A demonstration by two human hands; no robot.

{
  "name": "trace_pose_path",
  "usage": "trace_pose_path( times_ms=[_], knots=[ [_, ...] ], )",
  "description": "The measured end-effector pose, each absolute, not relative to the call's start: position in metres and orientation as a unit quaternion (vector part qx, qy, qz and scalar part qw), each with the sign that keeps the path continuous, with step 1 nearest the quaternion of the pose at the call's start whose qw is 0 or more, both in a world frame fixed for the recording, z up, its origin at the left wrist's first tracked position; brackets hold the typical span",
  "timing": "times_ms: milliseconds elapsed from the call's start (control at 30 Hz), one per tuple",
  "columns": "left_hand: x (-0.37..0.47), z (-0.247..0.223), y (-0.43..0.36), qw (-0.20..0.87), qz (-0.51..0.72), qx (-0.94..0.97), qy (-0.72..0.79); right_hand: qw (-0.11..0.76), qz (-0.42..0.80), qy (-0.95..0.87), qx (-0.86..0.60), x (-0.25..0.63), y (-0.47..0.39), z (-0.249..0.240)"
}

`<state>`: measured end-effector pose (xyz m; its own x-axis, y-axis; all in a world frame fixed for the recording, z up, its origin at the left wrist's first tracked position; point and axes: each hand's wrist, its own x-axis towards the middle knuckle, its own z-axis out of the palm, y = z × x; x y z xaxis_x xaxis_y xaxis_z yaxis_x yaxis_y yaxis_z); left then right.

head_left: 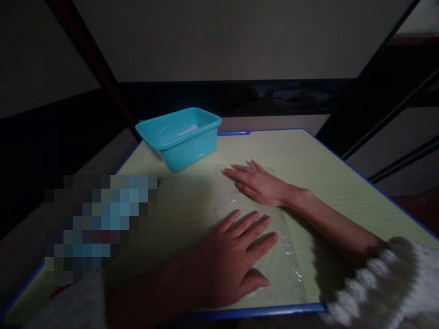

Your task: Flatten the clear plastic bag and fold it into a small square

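Beneath the left hand (236, 258), flat with fingers spread, lay the near part of a clear plastic sheet (281, 269) on the counter (329, 169). Farther off, the right hand (262, 185), likewise outstretched, rested on its far end. Beyond, to that hand's left, stood a turquoise basin (192, 153).

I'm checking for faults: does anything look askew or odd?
One oddity: a pixelated patch hides what lies at left on the table. Otherwise nothing stands out: the turquoise basin sits upright, and the left hand and right hand rest on a slightly wrinkled clear plastic sheet.
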<state>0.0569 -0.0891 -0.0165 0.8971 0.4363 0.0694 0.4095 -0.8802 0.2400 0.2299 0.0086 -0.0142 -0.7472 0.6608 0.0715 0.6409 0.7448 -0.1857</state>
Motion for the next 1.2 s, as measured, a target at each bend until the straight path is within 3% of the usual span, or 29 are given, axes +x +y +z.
trace_pose_path(
  times_ms=[200, 500, 1000, 1200],
  knots=[
    [0.055, -0.017, -0.09, 0.109, 0.074, 0.966, 0.223, 0.069, 0.088, -0.926, -0.361, 0.229, 0.011, -0.014],
    [0.054, -0.015, -0.09, 0.115, 0.062, 0.964, 0.23, 0.152, 0.137, -0.882, -0.424, 0.283, 0.019, -0.002],
    [0.052, -0.015, -0.088, 0.133, 0.048, 0.961, 0.239, 0.085, 0.082, -0.891, -0.438, 0.258, 0.029, -0.023],
    [0.05, -0.014, -0.087, 0.137, 0.052, 0.96, 0.239, 0.121, 0.085, -0.882, -0.447, 0.274, 0.031, -0.017]
  ],
)
